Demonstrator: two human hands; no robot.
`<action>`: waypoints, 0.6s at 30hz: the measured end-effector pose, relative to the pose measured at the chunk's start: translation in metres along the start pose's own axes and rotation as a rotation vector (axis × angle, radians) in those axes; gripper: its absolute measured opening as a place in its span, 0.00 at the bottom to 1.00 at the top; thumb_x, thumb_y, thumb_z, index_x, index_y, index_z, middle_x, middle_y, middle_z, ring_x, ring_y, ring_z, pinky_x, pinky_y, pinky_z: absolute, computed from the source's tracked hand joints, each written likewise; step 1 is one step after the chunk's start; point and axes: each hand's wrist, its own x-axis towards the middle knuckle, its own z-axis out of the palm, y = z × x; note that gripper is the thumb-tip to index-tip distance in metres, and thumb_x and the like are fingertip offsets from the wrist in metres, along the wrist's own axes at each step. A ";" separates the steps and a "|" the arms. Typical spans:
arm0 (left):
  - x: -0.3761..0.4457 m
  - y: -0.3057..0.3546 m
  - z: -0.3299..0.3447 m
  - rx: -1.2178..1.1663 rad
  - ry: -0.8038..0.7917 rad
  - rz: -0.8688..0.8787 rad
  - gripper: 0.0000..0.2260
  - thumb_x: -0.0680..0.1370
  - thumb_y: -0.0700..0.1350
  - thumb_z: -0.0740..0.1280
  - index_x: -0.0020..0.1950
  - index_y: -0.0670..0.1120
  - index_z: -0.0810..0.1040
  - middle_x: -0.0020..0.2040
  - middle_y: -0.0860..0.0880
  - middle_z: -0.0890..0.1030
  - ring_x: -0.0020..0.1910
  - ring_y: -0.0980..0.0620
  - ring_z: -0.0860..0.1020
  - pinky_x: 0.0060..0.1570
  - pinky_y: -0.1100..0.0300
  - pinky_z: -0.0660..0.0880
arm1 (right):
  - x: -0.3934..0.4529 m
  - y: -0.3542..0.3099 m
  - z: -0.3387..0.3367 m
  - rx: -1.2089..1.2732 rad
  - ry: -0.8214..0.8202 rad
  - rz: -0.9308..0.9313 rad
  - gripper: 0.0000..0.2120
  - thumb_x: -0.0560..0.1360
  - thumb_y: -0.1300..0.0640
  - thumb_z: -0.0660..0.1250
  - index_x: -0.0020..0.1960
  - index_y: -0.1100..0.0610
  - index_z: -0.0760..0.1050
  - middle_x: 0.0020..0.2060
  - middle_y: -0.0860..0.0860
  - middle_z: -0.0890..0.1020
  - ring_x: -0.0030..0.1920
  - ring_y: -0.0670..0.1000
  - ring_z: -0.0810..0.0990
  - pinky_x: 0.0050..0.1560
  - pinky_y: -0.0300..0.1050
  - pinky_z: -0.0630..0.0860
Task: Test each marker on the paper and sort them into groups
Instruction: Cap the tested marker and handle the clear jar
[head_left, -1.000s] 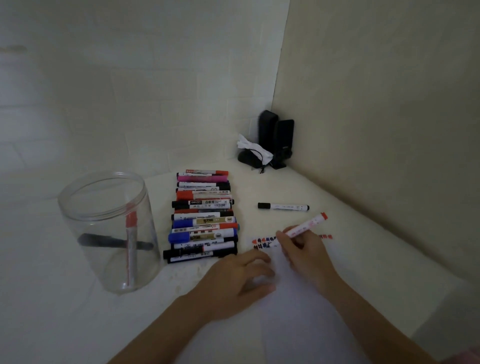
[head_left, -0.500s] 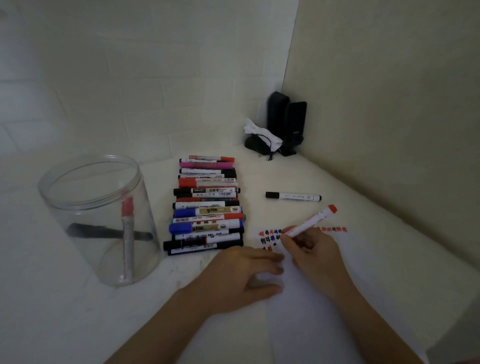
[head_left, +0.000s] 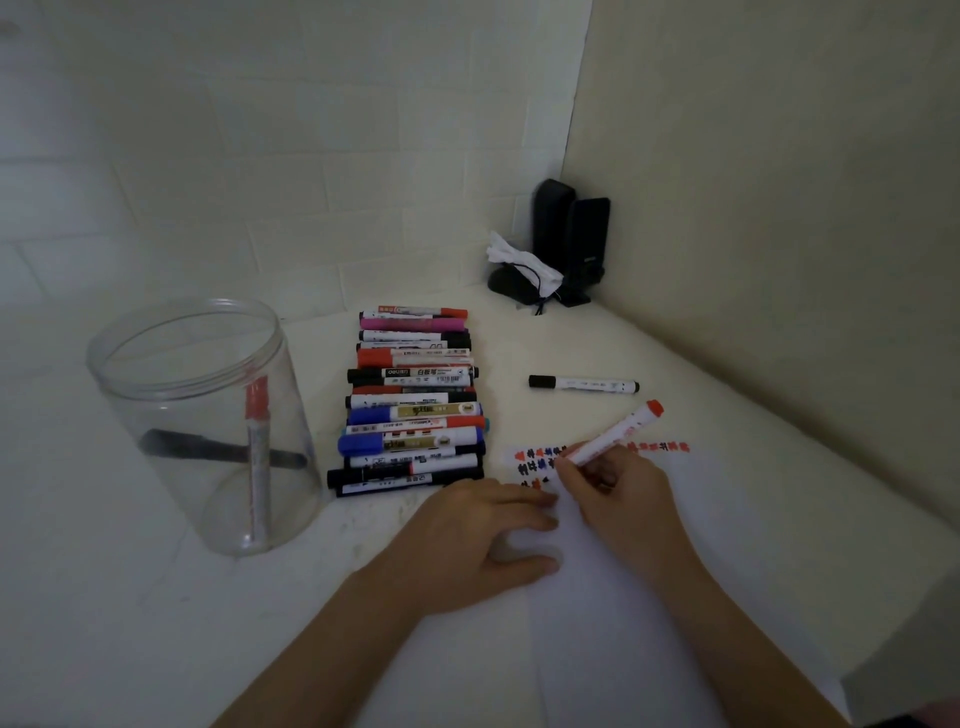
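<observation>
- Spreading under both our hands, the paper (head_left: 649, 597) lies flat on the table (head_left: 130, 623), its far edge already filled with rows of red, blue and black test marks.
- Standing at left, the jar (head_left: 202, 415) holds two markers, one red-capped and upright, one dark and lying across; we judge this to be one sorted group.
- Stacked side by side between jar and paper, the row of markers (head_left: 413, 400) looks to us like another group or the waiting supply; we cannot tell which.
- Our left hand (head_left: 478, 535) rests flat, fingers straight, apparently pinning the sheet against the stroke.
- Our right hand (head_left: 618, 493) grips the red marker (head_left: 618, 434), tip down at the marks, tail tilted away.
- One black marker (head_left: 584, 385) lies alone beyond the paper, well apart from the row.
</observation>
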 end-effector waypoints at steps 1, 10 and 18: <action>0.000 0.000 0.000 -0.001 0.000 -0.001 0.20 0.75 0.64 0.64 0.60 0.55 0.80 0.65 0.61 0.76 0.59 0.64 0.75 0.59 0.59 0.74 | 0.000 0.000 0.000 0.004 0.004 0.000 0.03 0.74 0.57 0.72 0.47 0.53 0.80 0.37 0.42 0.83 0.41 0.35 0.81 0.41 0.26 0.74; 0.001 0.000 0.000 -0.004 -0.015 -0.013 0.20 0.75 0.64 0.64 0.61 0.56 0.79 0.65 0.61 0.76 0.61 0.66 0.74 0.61 0.60 0.73 | 0.000 -0.002 0.000 -0.024 0.018 -0.035 0.03 0.74 0.58 0.72 0.45 0.51 0.79 0.35 0.39 0.81 0.39 0.32 0.80 0.40 0.24 0.72; 0.001 0.000 0.001 -0.003 -0.007 -0.004 0.19 0.75 0.63 0.65 0.61 0.55 0.80 0.65 0.60 0.76 0.60 0.66 0.74 0.60 0.61 0.73 | -0.001 0.000 0.000 -0.029 0.032 -0.041 0.05 0.73 0.58 0.73 0.45 0.50 0.79 0.35 0.38 0.81 0.39 0.32 0.80 0.40 0.24 0.73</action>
